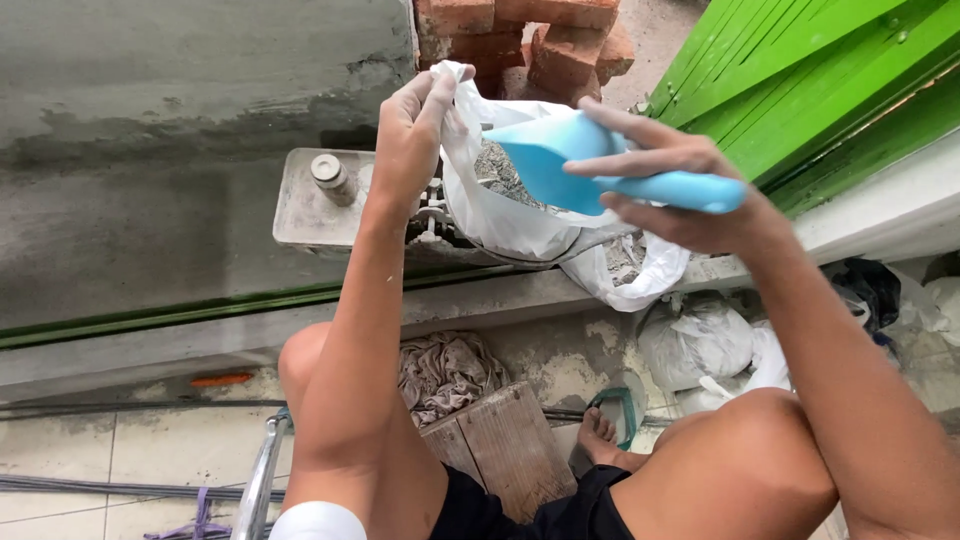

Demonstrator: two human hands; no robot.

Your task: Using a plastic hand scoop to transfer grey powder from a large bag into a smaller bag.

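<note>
My left hand [412, 128] grips the upper edge of a white plastic bag [495, 215] and holds it open. The bag contains grey gritty powder [497, 170] and rests on a small metal platform [305, 205]. My right hand [680, 185] holds the handle of a light blue plastic scoop [560, 160], whose bowl sits over the bag's mouth. I am seated, with both bare knees below the hands.
Red bricks [545, 40] are stacked behind the bag. Green slatted panels [800, 70] lean at the right. More tied white bags [700, 345] lie on the ground at the right. A crumpled rag [445, 370] and a wooden board [505, 445] lie between my legs.
</note>
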